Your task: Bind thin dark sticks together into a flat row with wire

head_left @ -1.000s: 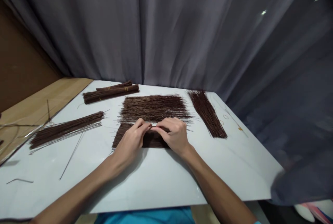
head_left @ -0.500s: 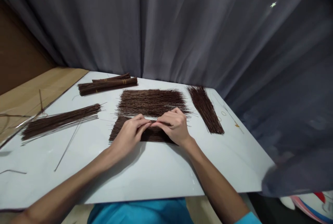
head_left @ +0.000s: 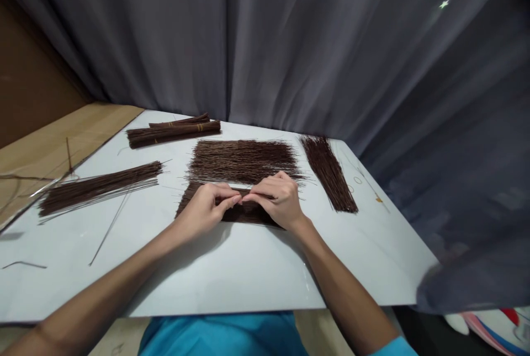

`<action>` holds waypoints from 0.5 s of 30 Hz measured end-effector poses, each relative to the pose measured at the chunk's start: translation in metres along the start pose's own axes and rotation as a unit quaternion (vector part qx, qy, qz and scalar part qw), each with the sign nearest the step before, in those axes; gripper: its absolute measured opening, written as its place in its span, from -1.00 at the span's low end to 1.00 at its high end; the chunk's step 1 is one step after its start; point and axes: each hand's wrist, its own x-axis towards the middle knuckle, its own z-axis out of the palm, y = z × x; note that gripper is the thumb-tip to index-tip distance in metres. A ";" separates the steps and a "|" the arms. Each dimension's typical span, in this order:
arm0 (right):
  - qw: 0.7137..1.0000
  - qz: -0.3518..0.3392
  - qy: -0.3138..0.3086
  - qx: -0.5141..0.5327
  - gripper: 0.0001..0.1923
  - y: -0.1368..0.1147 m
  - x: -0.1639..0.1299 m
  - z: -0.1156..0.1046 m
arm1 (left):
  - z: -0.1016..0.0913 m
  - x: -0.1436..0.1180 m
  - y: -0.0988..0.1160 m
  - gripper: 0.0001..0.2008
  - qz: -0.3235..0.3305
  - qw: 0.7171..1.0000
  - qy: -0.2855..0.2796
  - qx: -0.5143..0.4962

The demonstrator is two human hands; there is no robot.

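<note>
Both hands meet above the near layer of thin dark-brown sticks [head_left: 259, 214], laid side by side on the white table. My left hand [head_left: 211, 205] is closed, thumb and forefinger pinched together. My right hand [head_left: 278, 196] is closed in a similar pinch, its fingertips almost touching the left ones. Anything between the fingertips is too small to make out. Just beyond lies a wider layer of the same sticks [head_left: 244, 160], with ragged ends on both sides. The hands cover part of the near layer.
On the white table [head_left: 232, 273], a loose bundle [head_left: 99, 187] lies at left, tied bundles [head_left: 174, 133] at the back left, and a fanned bundle [head_left: 329, 174] at right. Rubber bands [head_left: 357, 180] lie beyond it. Stray sticks [head_left: 110, 226] lie at left; a grey curtain [head_left: 265, 41] hangs behind.
The left fingers have shifted slightly and curled, the thumb now lying straighter toward the right hand. The right hand keeps nearly the same place and pinch. The view has tilted slightly.
</note>
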 end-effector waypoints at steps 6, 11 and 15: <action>0.999 0.018 0.031 0.006 -0.63 -0.003 0.000 0.005 | 0.000 -0.001 -0.001 -0.68 -0.005 0.999 0.012 0.037; 0.996 0.031 0.082 -0.012 -0.61 -0.010 0.002 0.009 | -0.002 -0.002 -0.005 -0.68 -0.002 0.997 0.029 0.072; 0.994 0.043 0.100 -0.020 -0.60 -0.012 0.003 0.012 | -0.003 -0.003 -0.005 -0.67 0.014 0.996 0.030 0.085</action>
